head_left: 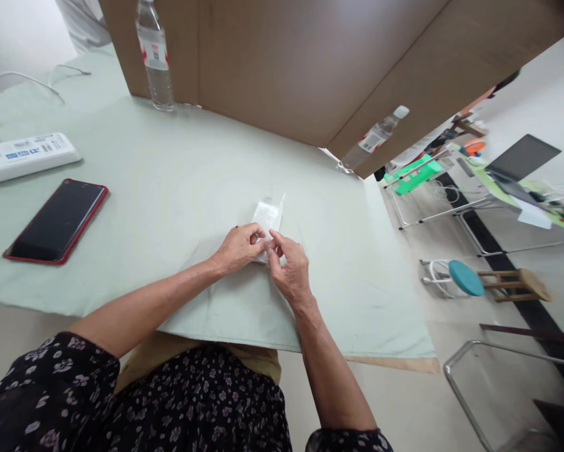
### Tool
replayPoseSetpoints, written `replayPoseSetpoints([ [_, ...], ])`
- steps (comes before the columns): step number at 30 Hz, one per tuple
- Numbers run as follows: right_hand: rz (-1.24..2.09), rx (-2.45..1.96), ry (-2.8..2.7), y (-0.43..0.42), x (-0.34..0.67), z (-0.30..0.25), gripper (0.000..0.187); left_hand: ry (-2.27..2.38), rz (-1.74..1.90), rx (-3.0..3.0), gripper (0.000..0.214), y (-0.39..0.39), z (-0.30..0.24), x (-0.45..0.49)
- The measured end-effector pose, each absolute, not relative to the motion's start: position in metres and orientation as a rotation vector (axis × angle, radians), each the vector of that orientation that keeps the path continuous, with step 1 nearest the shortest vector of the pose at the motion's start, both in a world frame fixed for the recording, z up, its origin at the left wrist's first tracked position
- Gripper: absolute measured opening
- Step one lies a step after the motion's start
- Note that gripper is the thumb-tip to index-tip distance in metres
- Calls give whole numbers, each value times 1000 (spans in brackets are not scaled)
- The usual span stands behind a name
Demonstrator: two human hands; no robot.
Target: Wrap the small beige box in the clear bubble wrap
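A small packet in clear, shiny plastic (268,215), apparently bubble wrap, lies on the pale green cloth (182,169) near the middle of the table. My left hand (244,246) is closed at the packet's near left side, with thumb and forefinger pinched on the plastic. From the right, my right hand (290,263) pinches the near edge, its fingertips almost touching those of my left. A loose corner of film sticks up at the far right of the packet. What the wrapping contains cannot be made out, and my fingers cover its near part.
A red-cased phone (58,220) and a white power strip (32,156) lie at left. Cardboard panels (272,69) stand along the back, with one water bottle (154,59) upright and another bottle (373,139) at right. Beyond the right edge are stools (466,278) and a laptop (521,163).
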State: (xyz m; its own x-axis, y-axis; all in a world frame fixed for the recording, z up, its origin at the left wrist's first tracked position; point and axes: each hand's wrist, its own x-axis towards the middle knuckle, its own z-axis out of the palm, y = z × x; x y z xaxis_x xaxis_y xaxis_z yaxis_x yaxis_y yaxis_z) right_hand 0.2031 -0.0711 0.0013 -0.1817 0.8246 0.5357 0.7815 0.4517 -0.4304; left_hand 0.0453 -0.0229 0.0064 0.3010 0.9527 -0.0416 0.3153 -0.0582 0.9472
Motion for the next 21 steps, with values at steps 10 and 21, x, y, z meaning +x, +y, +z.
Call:
replayPoseSetpoints([
  [10, 74, -1420, -2112, -81, 208, 3, 56, 1158, 844, 1483, 15, -25, 7, 46],
  [21, 281, -1381, -1886, -87, 213, 4, 32, 1236, 856, 1448, 6, -24, 5, 50],
])
